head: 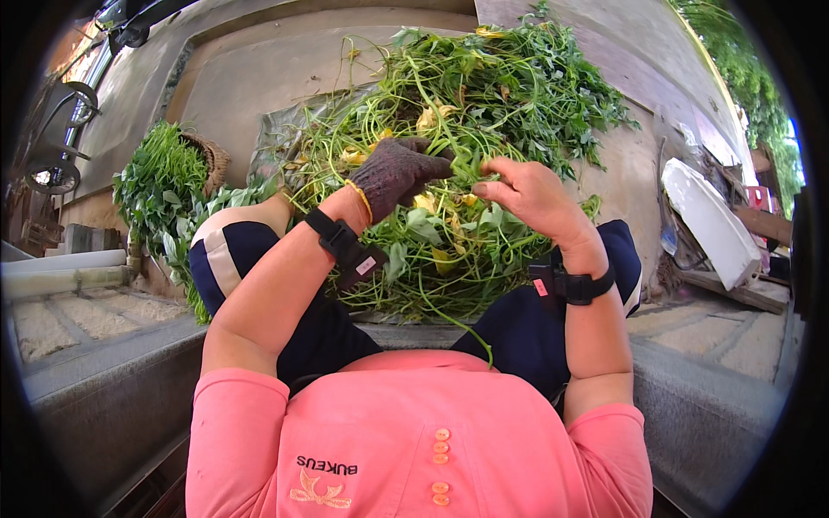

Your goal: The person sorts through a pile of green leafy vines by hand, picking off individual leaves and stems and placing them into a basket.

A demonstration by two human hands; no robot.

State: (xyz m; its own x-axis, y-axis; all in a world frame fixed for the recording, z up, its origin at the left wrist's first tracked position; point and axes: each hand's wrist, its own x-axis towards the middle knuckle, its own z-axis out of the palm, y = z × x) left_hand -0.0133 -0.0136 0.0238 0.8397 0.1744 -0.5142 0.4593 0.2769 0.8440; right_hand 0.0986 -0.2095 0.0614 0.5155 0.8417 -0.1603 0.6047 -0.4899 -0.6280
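Note:
My left hand (405, 171) wears a dark knitted glove with a yellow cuff and grips a long green vine stem (424, 90). The stem's upper part stretches away over the pile. My right hand (531, 197) is bare; its thumb and forefinger pinch the leafy green end (465, 167) of the vine, close beside the gloved fingers. Beneath both hands spreads a heap of leafy vines (375, 285), with yellowed leaves (431, 118) mixed among the green. One loose stem (463, 330) trails from the heap toward my lap.
A wicker basket (212, 162) lies at the left, with bundled greens (165, 168) beside it. More leafy greens (570, 84) are piled at the far right on the concrete floor (259, 68). A white basin-like piece (709, 220) leans among clutter at the right. Pale pipes (71, 269) lie at the left.

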